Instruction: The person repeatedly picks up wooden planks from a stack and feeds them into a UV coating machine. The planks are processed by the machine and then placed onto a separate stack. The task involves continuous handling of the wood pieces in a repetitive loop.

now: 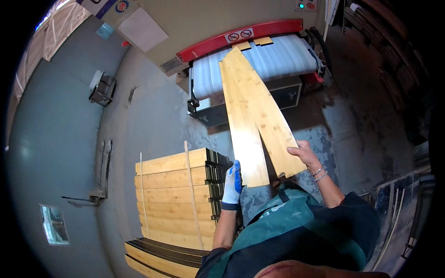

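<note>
Two long, pale wooden planks cross in front of me, their far ends overlapping above the white belt [204,78] of a machine. On the left plank [245,148], my left hand [232,182], in a white and blue glove, grips the near left edge. My bare right hand [303,154] holds the right plank [273,125] by its near right edge, thumb on top. Both planks slope away from me toward the belt; whether their far ends touch it I cannot tell. Two short plank ends [263,41] show under the machine's red bar [241,39].
A tall stack of planks [174,194] with thin upright strips stands at my left, with more planks [157,259] nearer me. A pallet jack [99,185] is by the left wall. Dark stacked material [394,51] lies at far right. Control buttons [306,5] sit on the machine.
</note>
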A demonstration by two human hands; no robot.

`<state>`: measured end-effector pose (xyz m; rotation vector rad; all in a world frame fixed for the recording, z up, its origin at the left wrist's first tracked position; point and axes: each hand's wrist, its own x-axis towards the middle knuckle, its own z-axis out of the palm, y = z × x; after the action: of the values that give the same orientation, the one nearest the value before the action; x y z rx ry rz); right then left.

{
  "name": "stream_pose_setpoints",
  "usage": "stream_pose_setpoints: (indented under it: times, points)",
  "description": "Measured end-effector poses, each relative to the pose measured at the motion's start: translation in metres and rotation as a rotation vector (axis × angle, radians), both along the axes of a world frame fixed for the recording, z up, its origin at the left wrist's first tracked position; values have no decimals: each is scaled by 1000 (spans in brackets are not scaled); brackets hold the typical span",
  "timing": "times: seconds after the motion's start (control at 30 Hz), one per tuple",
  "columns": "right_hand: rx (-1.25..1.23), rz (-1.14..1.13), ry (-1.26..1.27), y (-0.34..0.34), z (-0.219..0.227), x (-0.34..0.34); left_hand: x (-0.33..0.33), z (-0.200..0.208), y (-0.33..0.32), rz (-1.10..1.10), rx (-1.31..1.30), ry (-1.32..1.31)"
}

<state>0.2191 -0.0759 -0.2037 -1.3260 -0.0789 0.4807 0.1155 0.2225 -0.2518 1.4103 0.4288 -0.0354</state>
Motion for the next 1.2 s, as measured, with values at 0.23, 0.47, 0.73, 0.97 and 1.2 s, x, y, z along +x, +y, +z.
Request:
stream_pose_setpoints:
  times: [0.23,0.47,0.73,0.97,1.2]
  points:
    - [85,-58,123,-22,-21,-9,14,31,-16,46,-105,7]
    - [258,-19,220,15,-57,32,54,3,19,82,-286,83]
    - [363,-27,285,35,-71,94,109,-40,60,26,57,262]
    - [445,13,353,47,-99,127,134,-50,71,-73,58,-8]
    - [518,-57,368,37,-136,164,143,-4,67,-65,509,-192]
